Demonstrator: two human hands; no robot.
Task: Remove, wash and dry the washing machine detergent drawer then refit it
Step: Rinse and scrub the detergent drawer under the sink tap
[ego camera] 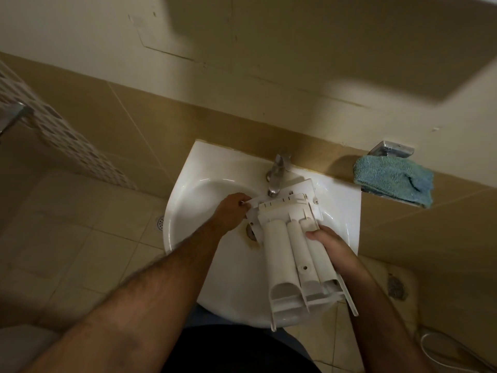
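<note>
The white plastic detergent drawer (285, 254) is upside down over the white sink (193, 195), its rounded compartment bottoms facing up and its front panel toward the tap (277, 176). My left hand (234, 211) grips the drawer's far left corner by the front panel. My right hand (333, 249) holds the drawer's right side, thumb on top. No water is seen running from the tap.
A blue-green cloth (392, 179) lies on a metal wall holder to the right of the sink. The sink drain (251, 232) shows rust stains. A tiled floor with a floor drain (160, 222) is at left, a toilet edge at bottom left.
</note>
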